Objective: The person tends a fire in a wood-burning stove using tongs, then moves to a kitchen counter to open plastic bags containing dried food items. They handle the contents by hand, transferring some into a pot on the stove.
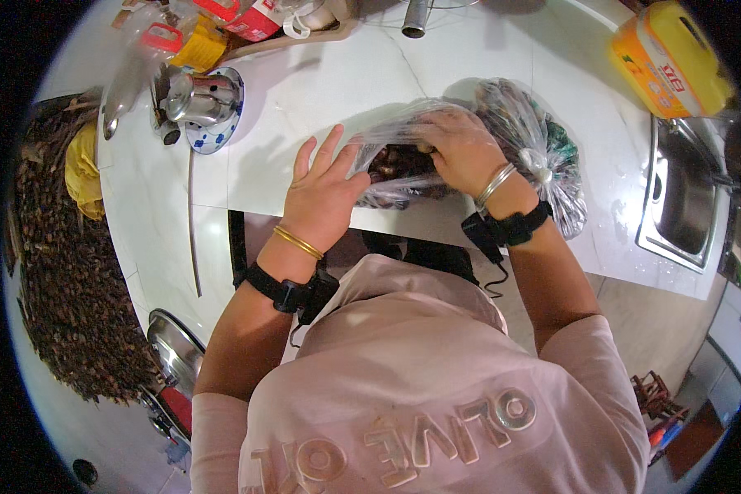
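Note:
On the white marbled counter, near its front edge, lies a clear plastic bag [401,162] with its mouth open, showing dark brown contents. My left hand [327,179] is at the bag's left rim, thumb and index finger close together on the film, the other fingers spread. From the right, my right hand [463,148] has its curled fingers on the bag's upper right rim; its fingertips are partly hidden by the film. Just beyond my right wrist sits a second, knotted clear plastic bag [534,142] with dark and green contents.
A metal sink [682,191] is set in the counter at right, below a yellow plastic jug [673,62]. At upper left, a steel cup [200,99] stands on a blue-and-white plate [231,123], near plastic bottles [200,46]. A metal tube [414,21] lies at the far edge.

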